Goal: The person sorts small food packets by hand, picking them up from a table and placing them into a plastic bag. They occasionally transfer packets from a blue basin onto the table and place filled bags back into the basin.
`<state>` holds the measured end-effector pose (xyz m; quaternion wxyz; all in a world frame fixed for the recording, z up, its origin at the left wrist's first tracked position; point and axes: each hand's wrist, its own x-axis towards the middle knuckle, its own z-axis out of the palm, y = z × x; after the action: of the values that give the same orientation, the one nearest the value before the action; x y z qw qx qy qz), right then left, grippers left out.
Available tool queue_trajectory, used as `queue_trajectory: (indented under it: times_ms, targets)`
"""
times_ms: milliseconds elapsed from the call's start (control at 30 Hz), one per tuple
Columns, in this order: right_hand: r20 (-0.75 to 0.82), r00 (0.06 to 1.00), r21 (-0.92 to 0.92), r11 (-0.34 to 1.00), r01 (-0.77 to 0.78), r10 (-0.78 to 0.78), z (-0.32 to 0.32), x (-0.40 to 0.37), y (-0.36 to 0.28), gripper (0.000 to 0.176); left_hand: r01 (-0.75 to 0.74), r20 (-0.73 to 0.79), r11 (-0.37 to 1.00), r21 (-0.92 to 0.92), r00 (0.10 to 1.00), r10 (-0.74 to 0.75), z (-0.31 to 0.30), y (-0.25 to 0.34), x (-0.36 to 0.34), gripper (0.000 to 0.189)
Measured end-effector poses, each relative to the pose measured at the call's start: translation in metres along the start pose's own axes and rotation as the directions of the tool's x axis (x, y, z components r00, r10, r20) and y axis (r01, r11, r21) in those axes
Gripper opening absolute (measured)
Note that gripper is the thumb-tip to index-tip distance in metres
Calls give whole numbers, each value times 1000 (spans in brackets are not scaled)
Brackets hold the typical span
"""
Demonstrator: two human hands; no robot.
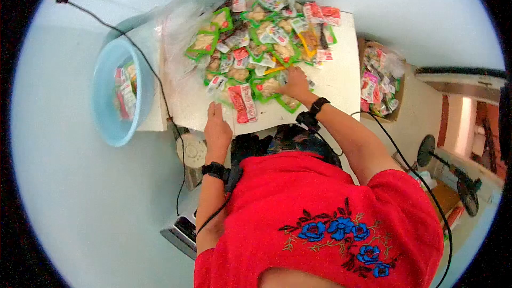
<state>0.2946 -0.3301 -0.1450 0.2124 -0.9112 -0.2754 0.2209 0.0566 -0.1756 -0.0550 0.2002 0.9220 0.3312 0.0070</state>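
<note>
A heap of small snack packets (pixel 258 42), many green-edged with pale food showing, lies on the white table. My right hand (pixel 296 84) reaches into the near right part of the heap, its thumb and fingers apart over a green-edged packet (pixel 265 87). I cannot see a firm grip there. At the table's front edge is my left hand (pixel 217 132), fingers stretched forward, beside a red and white packet (pixel 242 104). Nothing shows clearly in that hand. Black bands circle both wrists.
A light blue basin (pixel 118 134) with some packets stands left of the table (pixel 346 74). Clear plastic bagging (pixel 181 37) covers the table's left side. To the right sits a cardboard box (pixel 391 114) of packets. A black cable (pixel 140 49) hangs across the left side.
</note>
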Motion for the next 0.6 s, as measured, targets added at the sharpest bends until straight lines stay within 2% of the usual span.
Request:
queue_trajectory:
  times_ms: [100, 133, 233, 267, 367, 500, 567, 600]
  targets:
    - [30, 998, 11, 998, 60, -60, -14, -1, -5, 77, -57, 3, 998, -10, 998, 57, 1, -12, 5, 52]
    - [16, 1000, -9, 1000, 10, -10, -5, 3, 1, 69, -61, 26, 998, -13, 998, 62, -3, -14, 9, 52]
    - [-6, 1000, 107, 994, 32, -31, -2, 0, 13, 57, -144, 23, 990, -11, 989, 144, -10, -23, 18, 54]
    - [-75, 997, 150, 988, 27, -16, -4, -4, 11, 43, -159, 32, 987, -19, 987, 159, -14, -23, 20, 54]
    - [137, 971, 318, 920, -231, 196, -21, -8, 1, 34, -224, 24, 973, -50, 974, 225, -13, -33, 19, 53]
    - [-50, 998, 207, 978, -12, 23, -29, -23, -11, 28, -274, -11, 954, -124, 961, 275, -2, -45, 21, 53]
    - [-6, 1000, 320, 947, 22, -21, -31, -29, -18, 25, -282, -80, 948, -145, 959, 273, 8, -57, 20, 53]
    - [40, 997, 271, 961, 59, -72, -23, -26, -15, 27, -283, -39, 931, -232, 959, 281, 2, -57, 23, 52]
